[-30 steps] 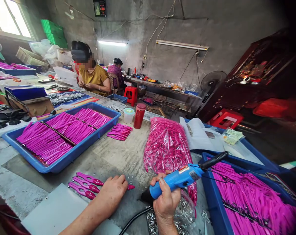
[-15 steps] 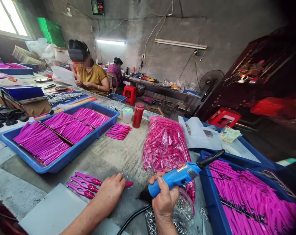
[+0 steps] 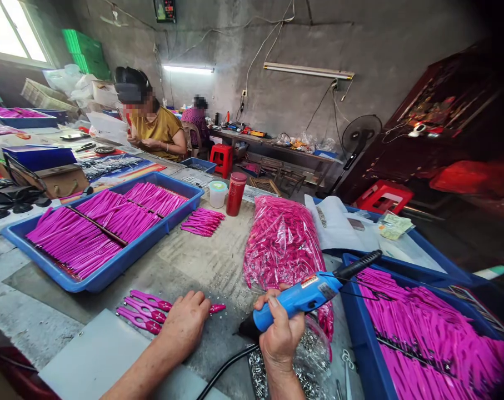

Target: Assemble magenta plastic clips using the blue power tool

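My right hand (image 3: 282,331) is wrapped round a blue electric screwdriver (image 3: 305,295), whose black tip points down at the table and whose black cord runs back to me. My left hand (image 3: 185,326) presses palm-down on a pink plastic piece (image 3: 216,308) whose end sticks out beside my fingers; its fingers lie flat. Three more pink pieces (image 3: 145,311) lie just left of that hand. A clear bag of small metal screws (image 3: 308,364) sits under my right wrist.
A bulging clear bag of pink parts (image 3: 283,241) lies ahead. Blue trays of pink pieces stand left (image 3: 97,280) and right (image 3: 360,344). A red bottle (image 3: 235,194) and a small tub (image 3: 217,195) stand further back. Two other people sit at the far tables.
Almost nothing has moved. My right hand with the screwdriver has shifted slightly, and the view has tilted a little.
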Available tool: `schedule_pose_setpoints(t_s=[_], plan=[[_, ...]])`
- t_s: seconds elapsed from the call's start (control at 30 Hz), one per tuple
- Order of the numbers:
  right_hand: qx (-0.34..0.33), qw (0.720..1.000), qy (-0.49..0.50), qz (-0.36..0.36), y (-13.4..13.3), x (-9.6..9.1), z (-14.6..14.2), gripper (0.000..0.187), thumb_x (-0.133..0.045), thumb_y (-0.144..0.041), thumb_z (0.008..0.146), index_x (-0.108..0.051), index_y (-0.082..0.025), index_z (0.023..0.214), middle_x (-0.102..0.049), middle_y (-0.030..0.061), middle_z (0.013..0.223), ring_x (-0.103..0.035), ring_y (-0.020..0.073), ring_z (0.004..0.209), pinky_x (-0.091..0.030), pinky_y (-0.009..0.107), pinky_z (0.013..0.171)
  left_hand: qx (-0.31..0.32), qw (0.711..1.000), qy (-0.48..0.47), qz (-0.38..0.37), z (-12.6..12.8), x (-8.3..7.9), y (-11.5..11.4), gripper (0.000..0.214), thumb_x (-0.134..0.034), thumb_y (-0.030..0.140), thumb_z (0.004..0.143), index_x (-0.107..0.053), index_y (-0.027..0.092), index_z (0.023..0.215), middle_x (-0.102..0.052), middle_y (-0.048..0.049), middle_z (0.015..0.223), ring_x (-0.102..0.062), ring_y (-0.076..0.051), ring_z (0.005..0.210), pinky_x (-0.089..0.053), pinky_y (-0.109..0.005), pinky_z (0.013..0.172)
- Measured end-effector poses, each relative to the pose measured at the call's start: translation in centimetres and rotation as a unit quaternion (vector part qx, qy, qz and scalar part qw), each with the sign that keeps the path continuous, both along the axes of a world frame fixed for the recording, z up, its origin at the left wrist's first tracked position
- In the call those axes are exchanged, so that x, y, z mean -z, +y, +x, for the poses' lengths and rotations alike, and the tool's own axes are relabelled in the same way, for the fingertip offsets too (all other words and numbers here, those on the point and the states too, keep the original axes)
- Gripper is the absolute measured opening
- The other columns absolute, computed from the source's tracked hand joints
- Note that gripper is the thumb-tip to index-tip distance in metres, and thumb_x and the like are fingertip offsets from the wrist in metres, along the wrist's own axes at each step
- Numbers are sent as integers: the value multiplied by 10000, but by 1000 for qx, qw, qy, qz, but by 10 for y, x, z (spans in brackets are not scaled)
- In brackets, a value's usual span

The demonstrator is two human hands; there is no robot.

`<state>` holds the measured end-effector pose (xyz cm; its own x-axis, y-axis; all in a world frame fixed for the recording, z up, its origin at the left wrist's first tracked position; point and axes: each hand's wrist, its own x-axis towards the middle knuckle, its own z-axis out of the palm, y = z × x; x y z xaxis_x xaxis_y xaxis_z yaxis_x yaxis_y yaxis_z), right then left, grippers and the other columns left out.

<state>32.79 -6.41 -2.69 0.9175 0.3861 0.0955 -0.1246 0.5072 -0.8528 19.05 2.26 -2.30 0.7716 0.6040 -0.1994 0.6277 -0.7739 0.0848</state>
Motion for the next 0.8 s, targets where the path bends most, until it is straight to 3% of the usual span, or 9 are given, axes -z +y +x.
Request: schedule_pose_setpoints(t_s=[0.33, 0.8], plan=[[4, 1000, -2, -2, 0, 1, 1, 361, -645, -290, 646, -439, -182, 922, -532, -54, 634, -533, 121, 445, -416, 261, 477, 10, 1000, -21, -5, -3, -3, -6, 288, -317, 201, 909, -600, 174, 867, -607, -76, 889, -553, -227, 853, -405, -341, 713], [10, 1000, 7, -1, 1, -3, 0, 395, -664, -287, 613, -439, -186, 922, -536, -62, 616, -527, 122, 430, -418, 262, 473, -46, 998, -31, -38, -4, 8, -5, 225, -391, 161, 880, -614, 170, 854, -602, -70, 907, -547, -209, 896, -416, -301, 765]])
